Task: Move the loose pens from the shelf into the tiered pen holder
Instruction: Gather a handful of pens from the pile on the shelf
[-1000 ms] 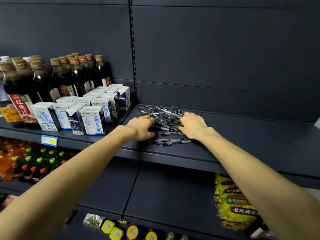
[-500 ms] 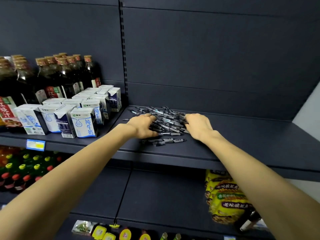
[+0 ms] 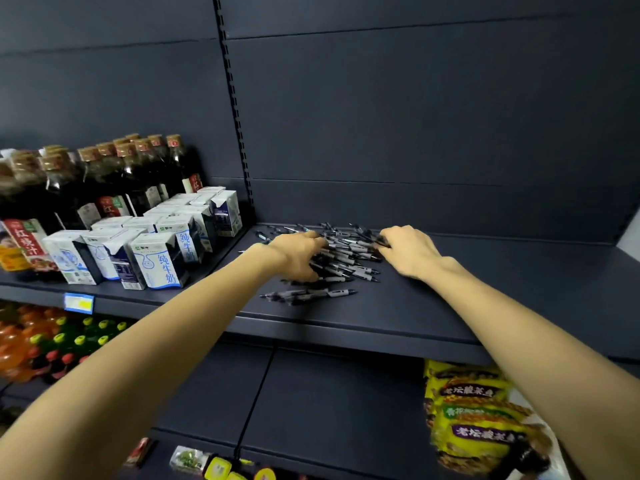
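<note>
Pens (image 3: 346, 261) lie in a loose heap on the dark, matte metal shelf (image 3: 485, 299), near its back edge; most run left to right, some slantwise, slim black-and-grey barrels. The left hand (image 3: 299, 254) presses on the heap's left side, fingers curled among the pens. The right hand (image 3: 410, 251) rests at the right side, fingertips bent onto them. Milk cartons (image 3: 156, 258) stand further left.

2 hands (image 3: 301, 252), 1 pen pile (image 3: 341, 259), approx 10 milk cartons (image 3: 156, 259).
</note>
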The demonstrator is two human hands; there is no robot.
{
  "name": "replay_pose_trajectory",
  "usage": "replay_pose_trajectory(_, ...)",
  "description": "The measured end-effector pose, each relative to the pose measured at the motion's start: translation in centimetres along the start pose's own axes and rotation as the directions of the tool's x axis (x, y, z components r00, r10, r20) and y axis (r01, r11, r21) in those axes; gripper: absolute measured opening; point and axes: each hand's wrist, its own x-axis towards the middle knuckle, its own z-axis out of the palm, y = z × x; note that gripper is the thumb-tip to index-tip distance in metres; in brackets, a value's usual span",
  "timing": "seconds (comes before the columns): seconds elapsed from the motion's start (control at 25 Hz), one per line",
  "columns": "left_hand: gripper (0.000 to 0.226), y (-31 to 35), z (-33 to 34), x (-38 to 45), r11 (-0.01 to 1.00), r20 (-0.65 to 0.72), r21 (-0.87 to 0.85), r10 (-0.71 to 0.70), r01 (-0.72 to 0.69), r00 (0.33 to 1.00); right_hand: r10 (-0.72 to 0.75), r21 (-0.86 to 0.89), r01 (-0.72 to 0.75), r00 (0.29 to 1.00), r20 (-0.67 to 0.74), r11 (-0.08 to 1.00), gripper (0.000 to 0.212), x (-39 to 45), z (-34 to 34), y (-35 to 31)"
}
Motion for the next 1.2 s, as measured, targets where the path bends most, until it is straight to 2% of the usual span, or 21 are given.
replay_pose_trajectory(0.2,0.106,1.4,-0.5,1.4,0.996,0.128,0.082,-0.055,0.044,0.990,-0.098,0.035,0.097,0.995,0.026,0.995,0.028,1.4,-0.6,1.2)
replay_pose_trajectory(0.48,0.120,2.7,-0.5,2.7,0.960,0.146,0.272,-0.108,0.065,0.983,-0.152,0.102,0.148,0.988,0.030,0.984,0.032,1.8,-0.3,2.7)
replay_pose_trajectory(0.64,0.111,3.5,-0.4,3.6,0.917,0.111,0.398,-0.087,0.036,0.990,-0.129,0.155,0.125,0.991,0.017,0.980,0.032,2.0,-0.2,3.1)
replay_pose_trajectory(0.92,0.080,4.2,0.2,4.8,0.894,0.045,0.445,-0.071,0.043,0.996,-0.014,0.279,0.006,1.000,0.025,0.960,0.030,2.4,0.9,4.3)
replay_pose_trajectory(1.2,0.063,3.5,1.7,5.8,0.951,-0.016,0.305,-0.044,0.047,0.999,0.108,0.443,-0.120,0.993,0.053,0.889,0.031,2.0,1.5,5.4)
